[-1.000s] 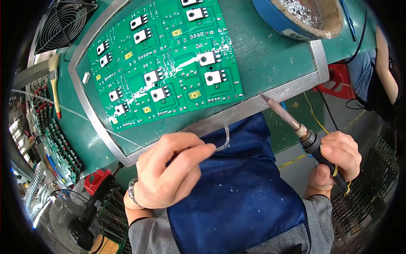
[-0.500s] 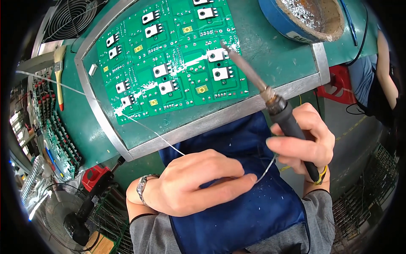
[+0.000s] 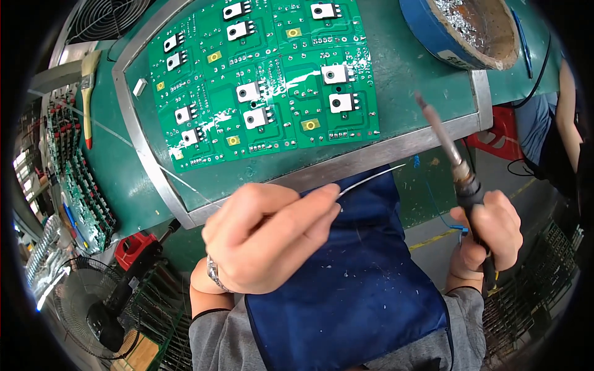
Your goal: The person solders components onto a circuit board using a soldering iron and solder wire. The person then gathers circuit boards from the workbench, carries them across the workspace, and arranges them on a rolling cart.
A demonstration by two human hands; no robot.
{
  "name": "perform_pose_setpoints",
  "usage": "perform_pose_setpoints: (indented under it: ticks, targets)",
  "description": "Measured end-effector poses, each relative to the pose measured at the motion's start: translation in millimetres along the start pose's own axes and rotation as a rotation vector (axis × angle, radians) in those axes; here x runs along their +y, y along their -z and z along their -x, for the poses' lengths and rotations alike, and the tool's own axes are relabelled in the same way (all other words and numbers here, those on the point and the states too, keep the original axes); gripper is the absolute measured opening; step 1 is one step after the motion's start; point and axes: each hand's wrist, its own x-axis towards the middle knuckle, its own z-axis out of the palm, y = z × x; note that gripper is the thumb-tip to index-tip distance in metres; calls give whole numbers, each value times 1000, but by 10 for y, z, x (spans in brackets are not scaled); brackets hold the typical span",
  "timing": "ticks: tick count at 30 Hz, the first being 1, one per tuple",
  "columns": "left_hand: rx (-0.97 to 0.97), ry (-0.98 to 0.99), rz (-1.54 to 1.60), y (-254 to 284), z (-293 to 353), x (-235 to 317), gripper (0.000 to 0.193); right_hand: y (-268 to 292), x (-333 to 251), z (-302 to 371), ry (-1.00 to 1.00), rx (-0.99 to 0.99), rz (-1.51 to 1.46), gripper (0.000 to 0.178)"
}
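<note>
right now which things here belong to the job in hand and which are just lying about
Likely part of the job:
iron, in the right hand
wire, in the left hand
board, on the bench

Seemingly just lying about:
brush
blue rod
white block

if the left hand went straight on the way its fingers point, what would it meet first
Beyond the thin wire it holds, the left hand would likely meet the metal rim first; its height is unclear, so it might pass above.
</note>
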Motion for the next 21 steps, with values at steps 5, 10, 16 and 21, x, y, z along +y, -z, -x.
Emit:
perform_pose_setpoints:
  ticks: [5,10,16,21]
  targets:
    - [104,-6,-91,-130,69,-108,32,-40,-8,58,0,-1,-7,29]
    - [92,44,-96,-162,48,-96,29,5,-43,-29,22,-170,-6,24]
    - [60,57,-107,-178,45,-100,27,-24,-11,-60,62,-214,17,26]
    - [53,67,-127,-203,43,-101,26,-38,-110,-109,51,-282,101,29]
